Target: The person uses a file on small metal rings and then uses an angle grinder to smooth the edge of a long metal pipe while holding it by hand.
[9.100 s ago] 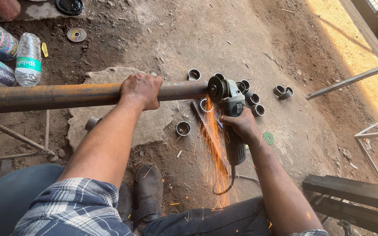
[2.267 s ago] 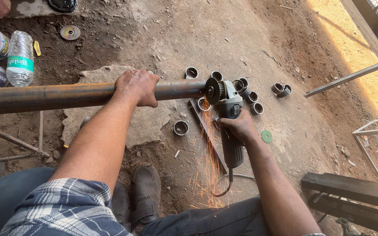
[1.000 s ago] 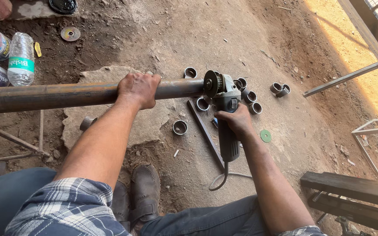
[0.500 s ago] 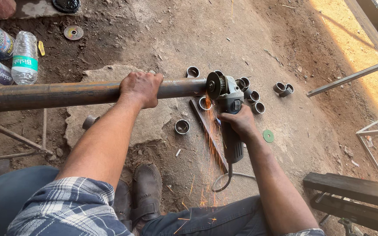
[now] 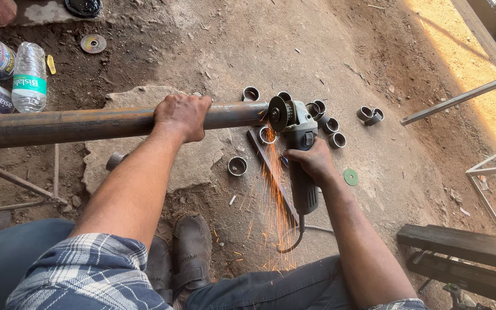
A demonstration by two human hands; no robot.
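Sleeves of blue plaid and dark trousers fill the near edge, with a pair of worn boots (image 5: 185,252) planted on the dirt below the work. Just past them, orange sparks (image 5: 271,195) rain down toward the person's lap. The right hand (image 5: 312,162) is closed tight around the body of an angle grinder (image 5: 299,155), its cable looping back toward the knees, and the spinning disc (image 5: 276,113) bites into the end of a long rusty steel pipe (image 5: 87,123). The left hand (image 5: 182,116) is wrapped fully over the pipe, a little way back from the cut, pressing it steady where it lies level across a flat stone (image 5: 196,158).

To my eye the cut is under way and another short ring is about to come free; finishing it seems to call for steady downward pressure on the grinder while the pipe is kept from rolling.

Beyond the disc, short cut pipe rings (image 5: 328,120) lie scattered on the ground, one more (image 5: 237,166) nearer the stone, and a green disc (image 5: 351,176) to the right. Farther off at the left sit a plastic water bottle (image 5: 28,77) and a spent grinding wheel (image 5: 93,43)
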